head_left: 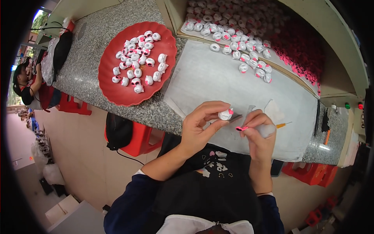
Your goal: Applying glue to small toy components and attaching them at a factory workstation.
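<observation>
Between the thumb and fingers of my left hand (202,123) is a small white cat-head figure (225,114) with a pink bow. My right hand (259,134) pinches a tiny pink-and-black piece (240,128), shaped like glasses, a little to the right of the figure. A whitish translucent bottle (267,130) lies against the right palm, partly covered by the fingers. Close to the left fingertips is a thin grey metal tip (236,118); what it belongs to is hidden. Both hands are above a white sheet (210,78) on the bench.
A red scalloped plate (107,84) with several white figures stands on the speckled bench (87,64) at left. More white figures (233,39) and a heap of pink pieces (300,54) fill a shelf at the back. A yellow-handled needle tool (281,125) lies at right. Another person (31,85) sits far left.
</observation>
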Motion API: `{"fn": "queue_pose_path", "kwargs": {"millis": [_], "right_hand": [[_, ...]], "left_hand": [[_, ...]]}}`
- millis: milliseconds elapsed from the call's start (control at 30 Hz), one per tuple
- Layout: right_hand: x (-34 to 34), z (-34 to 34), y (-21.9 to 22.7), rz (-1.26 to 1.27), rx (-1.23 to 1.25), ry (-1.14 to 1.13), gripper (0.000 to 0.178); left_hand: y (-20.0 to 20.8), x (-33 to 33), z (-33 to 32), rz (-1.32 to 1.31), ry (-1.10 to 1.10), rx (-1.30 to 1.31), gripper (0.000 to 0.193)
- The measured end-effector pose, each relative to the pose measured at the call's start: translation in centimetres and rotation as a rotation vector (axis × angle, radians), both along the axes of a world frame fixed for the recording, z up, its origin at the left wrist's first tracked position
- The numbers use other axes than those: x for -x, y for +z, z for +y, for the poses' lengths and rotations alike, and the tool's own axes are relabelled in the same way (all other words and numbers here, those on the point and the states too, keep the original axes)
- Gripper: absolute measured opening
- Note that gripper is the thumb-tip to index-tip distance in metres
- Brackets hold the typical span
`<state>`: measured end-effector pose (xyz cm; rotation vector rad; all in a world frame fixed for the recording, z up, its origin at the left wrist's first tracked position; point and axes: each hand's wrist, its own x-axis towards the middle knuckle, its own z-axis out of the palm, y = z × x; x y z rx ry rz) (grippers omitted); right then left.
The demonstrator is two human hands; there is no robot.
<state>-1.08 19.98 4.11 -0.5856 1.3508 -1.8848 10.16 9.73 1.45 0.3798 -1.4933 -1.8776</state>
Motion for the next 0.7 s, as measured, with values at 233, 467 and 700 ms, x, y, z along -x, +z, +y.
{"fn": "queue_pose_path", "kwargs": {"millis": [233,467,700], "right_hand": [[-1.2,-0.6,-0.6,-0.185,0.008,0.053,0.010],[-1.2,-0.4,-0.9,-0.139,-0.034,0.007,0.011],[-1.6,-0.1,-1.8,0.065,0.017,-0.097,0.018]], "left_hand": [[0.1,-0.3,0.4,-0.104,0.047,0.258,0.028],[0.4,-0.3,0.4,-0.072,-0.001,0.332,0.029],[0.6,-0.4,0.7,0.096,-0.127,-0.246,0.026]]}}
